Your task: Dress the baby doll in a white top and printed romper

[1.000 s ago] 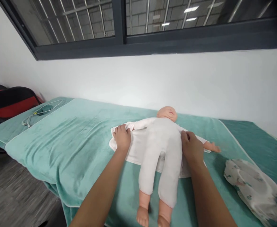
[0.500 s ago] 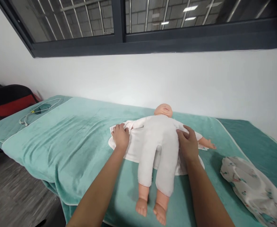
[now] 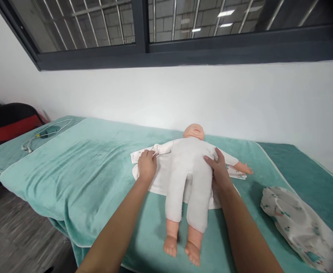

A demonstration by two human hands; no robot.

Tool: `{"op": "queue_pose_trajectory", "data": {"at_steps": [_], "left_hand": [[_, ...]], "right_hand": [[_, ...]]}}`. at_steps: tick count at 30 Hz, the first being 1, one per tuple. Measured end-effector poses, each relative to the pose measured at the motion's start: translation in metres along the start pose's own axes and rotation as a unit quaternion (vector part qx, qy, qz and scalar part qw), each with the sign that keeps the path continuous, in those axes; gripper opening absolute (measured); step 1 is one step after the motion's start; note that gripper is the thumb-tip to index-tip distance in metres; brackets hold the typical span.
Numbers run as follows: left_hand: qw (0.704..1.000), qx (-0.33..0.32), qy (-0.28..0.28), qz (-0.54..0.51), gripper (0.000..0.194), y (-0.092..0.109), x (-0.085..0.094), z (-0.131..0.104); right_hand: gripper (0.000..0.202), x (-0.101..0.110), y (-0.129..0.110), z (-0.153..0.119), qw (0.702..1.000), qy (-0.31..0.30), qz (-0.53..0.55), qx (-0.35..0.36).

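Observation:
A baby doll [image 3: 192, 163] with a white cloth body lies on its back, head toward the wall and bare feet toward me. Under it is a spread white garment [image 3: 159, 178] whose patterned sleeves show on both sides. My left hand [image 3: 147, 166] is closed round the end of the doll's arm on the left, hiding the doll's hand there. Against the doll's side on the right rests my right hand [image 3: 221, 172], thumb and forefinger apart, the thumb on the torso; its other fingers are partly hidden. The doll's other arm [image 3: 242, 167] sticks out beyond it, over a sleeve.
Green cloth [image 3: 69, 159] covers the table. A bundled patterned white cloth [image 3: 300, 227] lies at the right. At the far left are a white cable [image 3: 31, 143] and a black-and-red chair [image 3: 13, 125]. A white wall and a barred window stand behind.
My right hand has shifted left from the doll's sleeve onto its side, and its thumb and forefinger have spread. My left hand has moved slightly right, showing more of the garment's sleeve.

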State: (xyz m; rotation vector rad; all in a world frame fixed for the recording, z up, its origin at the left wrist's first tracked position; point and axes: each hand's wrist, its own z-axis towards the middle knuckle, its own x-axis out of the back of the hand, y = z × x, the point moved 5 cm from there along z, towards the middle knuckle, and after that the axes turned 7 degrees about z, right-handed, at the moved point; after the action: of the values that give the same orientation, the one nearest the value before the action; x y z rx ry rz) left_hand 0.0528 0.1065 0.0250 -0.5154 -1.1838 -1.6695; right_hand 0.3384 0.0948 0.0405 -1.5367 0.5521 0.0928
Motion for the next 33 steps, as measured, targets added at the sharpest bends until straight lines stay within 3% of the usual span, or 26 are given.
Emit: {"op": "queue_pose_trajectory", "data": {"at_steps": [5, 10, 18, 26, 30, 33], "left_hand": [[0.983, 0.061, -0.024, -0.170, 0.022, 0.009, 0.000, 0.004], [0.956, 0.122, -0.037, -0.265, 0.014, 0.026, 0.000, 0.030], [0.921, 0.088, -0.083, -0.370, 0.012, 0.080, 0.001, 0.067], [0.947, 0.000, -0.156, -0.281, 0.010, 0.102, 0.018, 0.073], [0.965, -0.039, -0.202, -0.164, 0.010, 0.109, 0.032, 0.062], [0.961, -0.053, -0.248, -0.111, 0.017, 0.122, 0.046, 0.044]], "right_hand": [[0.105, 0.005, 0.003, 0.005, 0.999, -0.003, 0.046, 0.003], [0.104, 0.005, 0.005, 0.008, 0.997, -0.014, 0.073, 0.002], [0.101, -0.003, 0.010, 0.004, 0.995, -0.064, 0.073, -0.023], [0.109, -0.017, 0.017, -0.002, 0.990, -0.116, 0.031, -0.071], [0.112, -0.019, 0.018, -0.001, 0.989, -0.118, 0.021, -0.082], [0.113, -0.018, 0.019, -0.001, 0.990, -0.119, 0.012, -0.077]]}}
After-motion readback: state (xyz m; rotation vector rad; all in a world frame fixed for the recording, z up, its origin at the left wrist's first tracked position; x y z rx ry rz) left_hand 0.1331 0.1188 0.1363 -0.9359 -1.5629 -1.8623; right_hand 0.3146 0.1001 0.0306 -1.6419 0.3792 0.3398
